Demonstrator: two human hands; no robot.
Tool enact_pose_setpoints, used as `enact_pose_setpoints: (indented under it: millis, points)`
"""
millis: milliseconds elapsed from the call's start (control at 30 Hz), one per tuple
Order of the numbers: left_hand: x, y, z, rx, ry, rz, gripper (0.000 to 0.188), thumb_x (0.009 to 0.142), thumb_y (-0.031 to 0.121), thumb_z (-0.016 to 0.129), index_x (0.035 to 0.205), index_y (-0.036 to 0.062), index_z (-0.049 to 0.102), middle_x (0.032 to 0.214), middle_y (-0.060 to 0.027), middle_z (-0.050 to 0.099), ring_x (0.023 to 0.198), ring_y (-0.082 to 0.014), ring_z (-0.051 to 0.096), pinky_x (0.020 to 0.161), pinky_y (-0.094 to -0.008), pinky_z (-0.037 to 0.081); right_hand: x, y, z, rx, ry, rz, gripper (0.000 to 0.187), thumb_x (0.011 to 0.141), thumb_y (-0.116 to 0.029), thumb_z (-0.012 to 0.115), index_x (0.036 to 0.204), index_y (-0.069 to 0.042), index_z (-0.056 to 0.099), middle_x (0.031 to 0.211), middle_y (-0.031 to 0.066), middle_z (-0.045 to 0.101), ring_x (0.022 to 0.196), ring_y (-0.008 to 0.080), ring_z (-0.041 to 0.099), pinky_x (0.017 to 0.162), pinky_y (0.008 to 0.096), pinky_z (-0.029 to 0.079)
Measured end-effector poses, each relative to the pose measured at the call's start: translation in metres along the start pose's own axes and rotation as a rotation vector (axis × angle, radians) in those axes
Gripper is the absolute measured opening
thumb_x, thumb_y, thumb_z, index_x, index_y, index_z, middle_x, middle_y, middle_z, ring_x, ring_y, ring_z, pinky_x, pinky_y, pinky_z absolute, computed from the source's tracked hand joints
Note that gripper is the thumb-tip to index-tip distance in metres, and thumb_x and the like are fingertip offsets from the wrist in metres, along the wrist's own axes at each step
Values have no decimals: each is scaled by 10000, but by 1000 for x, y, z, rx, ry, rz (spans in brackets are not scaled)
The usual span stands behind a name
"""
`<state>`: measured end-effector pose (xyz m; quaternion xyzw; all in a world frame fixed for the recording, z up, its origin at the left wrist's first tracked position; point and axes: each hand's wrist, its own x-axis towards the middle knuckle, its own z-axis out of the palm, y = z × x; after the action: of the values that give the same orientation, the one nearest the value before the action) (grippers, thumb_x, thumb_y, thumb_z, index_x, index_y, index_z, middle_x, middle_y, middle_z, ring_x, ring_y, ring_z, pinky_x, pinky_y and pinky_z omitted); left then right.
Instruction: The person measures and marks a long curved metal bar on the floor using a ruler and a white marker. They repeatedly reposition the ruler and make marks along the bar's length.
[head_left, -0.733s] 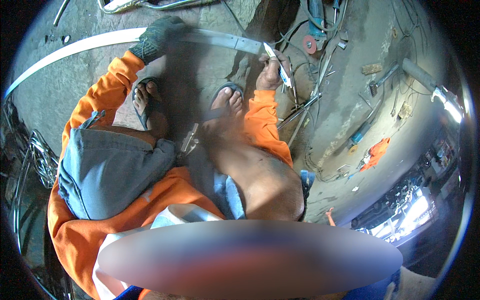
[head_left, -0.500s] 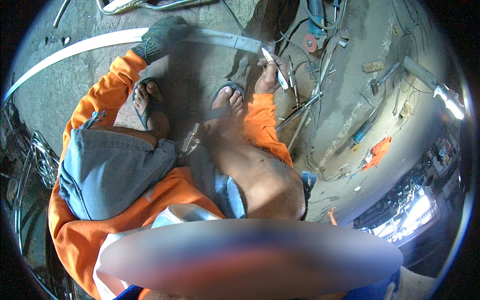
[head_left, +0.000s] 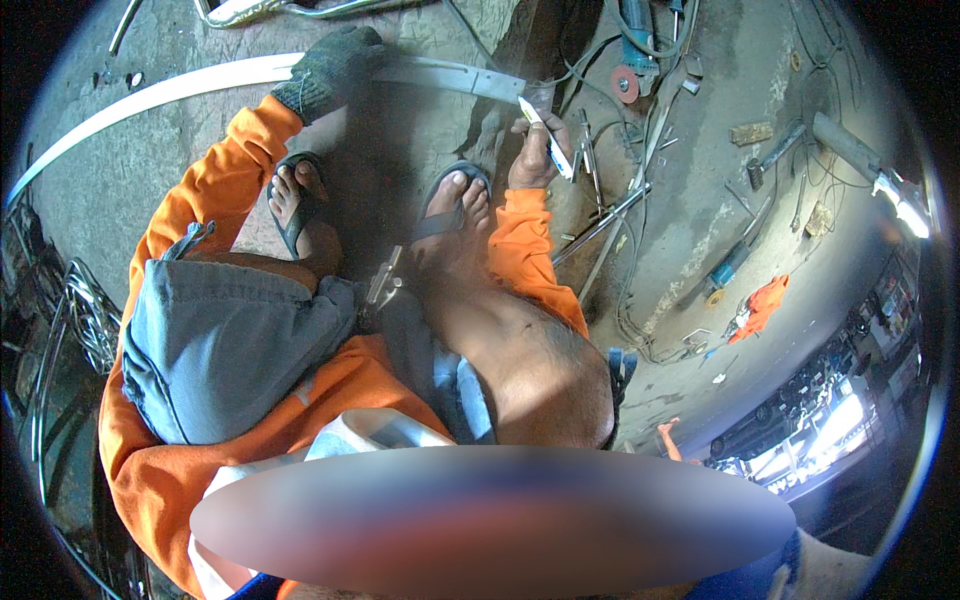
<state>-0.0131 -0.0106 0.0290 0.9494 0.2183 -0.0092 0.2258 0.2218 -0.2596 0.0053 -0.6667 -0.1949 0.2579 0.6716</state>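
A long pale metal bar (head_left: 170,90) runs from the far left across the floor in front of my feet, looking curved in this view. My left hand (head_left: 335,70), in a dark knitted glove, is closed over it near the middle. Ungloved, my right hand (head_left: 537,150) pinches a slim white marker pen (head_left: 548,138) that slants up and left. The pen's tip is at the bar's right end, by its lower corner; contact is too fine to make out. A short dark line crosses the bar near that end.
An angle grinder (head_left: 627,80) with a reddish disc lies far right of the bar, among cables. Metal rods (head_left: 605,222), a wooden block (head_left: 748,133), a second blue power tool (head_left: 727,265) and an orange cloth (head_left: 765,305) lie farther right. Coiled cables (head_left: 88,310) sit at left.
The marker pen's tip has shifted slightly left, closer to the end of the bar. My left hand keeps its hold on the bar, and the whole view has moved a little.
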Motion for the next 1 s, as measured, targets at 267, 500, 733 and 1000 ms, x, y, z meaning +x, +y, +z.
enact_pose_setpoints:
  millis: [267,500,733,1000]
  points:
    - [5,-2,5,34,0,22,269,892,121,627,1136,80,733,1103,-157,688,1015,-366,666,900,-432,544,-3,-1,1,-33,-24,-14,195,918,-99,545,1041,31,623,877,144,687,728,183,651,697,310,555]
    - [9,-7,12,21,-59,-45,272,921,136,627,1165,82,735,1057,-173,715,983,-356,690,887,-427,553,-3,-3,3,-59,-33,-28,183,923,-89,549,1030,34,631,893,143,698,730,176,658,695,306,557]
    - [7,-7,18,-7,23,-5,284,906,148,613,1163,130,735,1036,-161,677,974,-380,649,871,-460,531,-11,-19,27,-237,-198,-156,203,892,-98,630,1051,14,686,957,106,723,803,174,682,766,311,554]
    - [4,-2,4,-20,46,25,254,880,110,637,1112,97,741,1040,-164,695,977,-379,671,859,-443,538,2,-14,67,-470,-348,-330,253,738,-77,724,991,-76,715,896,137,726,797,329,718,743,401,581]
